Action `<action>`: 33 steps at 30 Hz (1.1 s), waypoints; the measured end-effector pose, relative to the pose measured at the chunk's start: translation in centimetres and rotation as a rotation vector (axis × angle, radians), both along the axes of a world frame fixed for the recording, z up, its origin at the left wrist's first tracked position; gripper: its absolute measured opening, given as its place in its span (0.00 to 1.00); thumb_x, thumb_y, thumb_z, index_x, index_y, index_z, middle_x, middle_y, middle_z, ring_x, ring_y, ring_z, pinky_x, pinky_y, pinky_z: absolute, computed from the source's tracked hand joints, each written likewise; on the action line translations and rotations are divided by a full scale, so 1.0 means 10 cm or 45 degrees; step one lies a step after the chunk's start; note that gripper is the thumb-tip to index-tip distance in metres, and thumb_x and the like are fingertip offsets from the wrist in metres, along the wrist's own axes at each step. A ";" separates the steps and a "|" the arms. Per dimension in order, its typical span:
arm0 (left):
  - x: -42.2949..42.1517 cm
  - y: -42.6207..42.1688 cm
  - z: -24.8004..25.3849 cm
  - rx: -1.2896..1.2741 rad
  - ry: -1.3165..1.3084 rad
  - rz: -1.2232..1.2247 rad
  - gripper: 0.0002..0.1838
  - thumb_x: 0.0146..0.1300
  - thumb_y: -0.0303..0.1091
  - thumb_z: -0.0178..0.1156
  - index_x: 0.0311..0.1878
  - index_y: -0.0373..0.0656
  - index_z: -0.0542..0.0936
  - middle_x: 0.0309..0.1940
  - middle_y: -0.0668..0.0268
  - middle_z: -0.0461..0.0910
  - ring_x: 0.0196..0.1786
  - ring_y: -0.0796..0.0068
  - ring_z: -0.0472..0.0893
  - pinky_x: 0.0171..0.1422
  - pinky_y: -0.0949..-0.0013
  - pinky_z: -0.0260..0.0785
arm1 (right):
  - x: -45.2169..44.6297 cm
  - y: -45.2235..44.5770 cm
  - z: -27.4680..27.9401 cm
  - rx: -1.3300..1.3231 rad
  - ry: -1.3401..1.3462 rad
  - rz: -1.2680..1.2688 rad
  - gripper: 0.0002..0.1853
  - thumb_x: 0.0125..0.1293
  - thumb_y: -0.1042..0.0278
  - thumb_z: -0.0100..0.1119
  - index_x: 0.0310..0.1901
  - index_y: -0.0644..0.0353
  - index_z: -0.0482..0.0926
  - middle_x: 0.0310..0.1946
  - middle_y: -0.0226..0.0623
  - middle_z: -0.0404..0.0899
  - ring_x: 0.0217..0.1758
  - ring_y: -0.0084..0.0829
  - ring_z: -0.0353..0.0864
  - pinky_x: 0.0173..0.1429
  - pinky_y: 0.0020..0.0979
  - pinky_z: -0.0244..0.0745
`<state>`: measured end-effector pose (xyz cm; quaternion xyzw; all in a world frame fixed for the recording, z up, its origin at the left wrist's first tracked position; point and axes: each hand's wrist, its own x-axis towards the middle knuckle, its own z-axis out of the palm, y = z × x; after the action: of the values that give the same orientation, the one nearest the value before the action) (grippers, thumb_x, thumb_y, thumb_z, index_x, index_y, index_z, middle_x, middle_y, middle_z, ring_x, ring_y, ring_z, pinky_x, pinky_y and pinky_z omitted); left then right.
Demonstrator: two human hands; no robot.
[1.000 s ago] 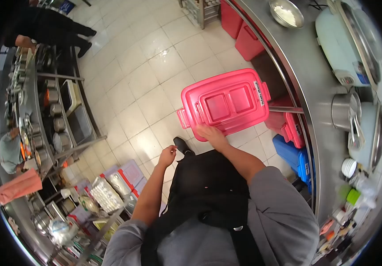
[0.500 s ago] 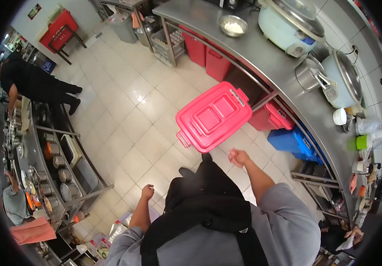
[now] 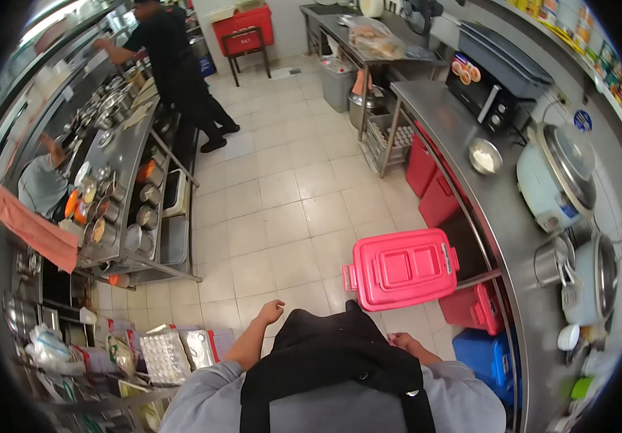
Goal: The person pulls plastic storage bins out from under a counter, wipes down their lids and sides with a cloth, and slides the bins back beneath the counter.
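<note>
My left hand (image 3: 272, 312) hangs in the air left of my black apron (image 3: 332, 343), fingers curled in and nothing in them. On the other side, my right hand (image 3: 402, 340) is low beside the apron, partly hidden by it. Its fingers are loosely bent and a little apart, with nothing seen in them. Nearest to both hands is a red plastic bin (image 3: 406, 268) with its lid on and side handles, standing on the tiled floor in front of me. Neither hand touches it.
A steel counter (image 3: 495, 187) on the right bears a metal bowl (image 3: 485, 156) and a rice cooker (image 3: 556, 177). Under it are red bins (image 3: 441, 198) and a blue bin (image 3: 480, 357). A co-worker (image 3: 174, 65) stands at the left counter with pots (image 3: 105, 209). Egg trays (image 3: 164, 357) lie lower left.
My view has lifted and turned left, so the red bin appears lower and farther right. My right hand has drawn back toward my side. The left stays low and curled.
</note>
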<state>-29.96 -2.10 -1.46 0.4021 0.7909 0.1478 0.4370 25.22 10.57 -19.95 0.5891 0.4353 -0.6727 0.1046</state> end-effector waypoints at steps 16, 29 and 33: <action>1.19 -0.67 -0.52 -0.184 0.004 0.713 0.14 0.53 0.38 0.64 0.43 0.45 0.86 0.41 0.54 0.86 0.49 0.55 0.84 0.56 0.58 0.76 | -1.43 2.08 1.56 0.011 0.331 0.073 0.42 0.65 0.85 0.57 0.77 0.60 0.46 0.42 0.51 0.81 0.36 0.39 0.84 0.32 0.38 0.80; 0.92 -1.18 -0.13 -0.229 0.244 0.651 0.16 0.50 0.46 0.72 0.31 0.42 0.87 0.32 0.55 0.86 0.40 0.56 0.85 0.49 0.57 0.77 | -1.50 1.97 1.30 0.388 -0.219 0.620 0.38 0.67 0.64 0.55 0.76 0.57 0.52 0.47 0.52 0.83 0.44 0.45 0.85 0.39 0.39 0.81; 0.84 -1.20 0.05 -0.192 0.225 0.685 0.18 0.52 0.51 0.71 0.32 0.43 0.87 0.33 0.53 0.85 0.41 0.55 0.85 0.49 0.55 0.76 | -1.50 1.85 1.04 0.583 -0.493 0.808 0.42 0.63 0.56 0.58 0.77 0.53 0.52 0.48 0.54 0.81 0.50 0.48 0.84 0.48 0.41 0.81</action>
<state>-21.58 -14.05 -0.92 0.1556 0.9129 0.1636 0.3400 10.21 29.05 -9.54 0.5495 0.7051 -0.3704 0.2524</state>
